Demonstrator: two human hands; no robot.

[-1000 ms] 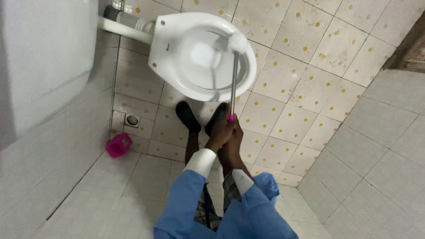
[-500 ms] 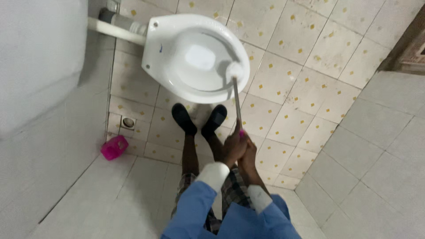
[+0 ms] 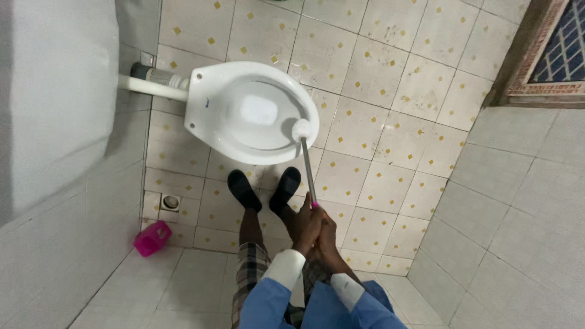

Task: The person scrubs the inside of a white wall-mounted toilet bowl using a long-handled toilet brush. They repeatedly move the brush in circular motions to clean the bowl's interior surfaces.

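**Both hands on the brush at the toilet rim**

We look straight down at our two hands clasped together around the pink-tipped end of a toilet brush [image 3: 308, 164]. Our left hand [image 3: 304, 226] wraps the handle with its fingers fully closed, and our right hand [image 3: 326, 240] is pressed against it, also curled shut on the same handle. The metal shaft runs up and away from us, and its white head rests on the inner near-right edge of the white toilet bowl [image 3: 210, 119]. Our black shoes [image 3: 244, 190] stand on the yellow-flecked floor tiles [image 3: 390, 140] just in front of the bowl. A pink container [image 3: 152, 238] lies on the floor to the left, near a small floor drain [image 3: 170, 201], well apart from our hands.
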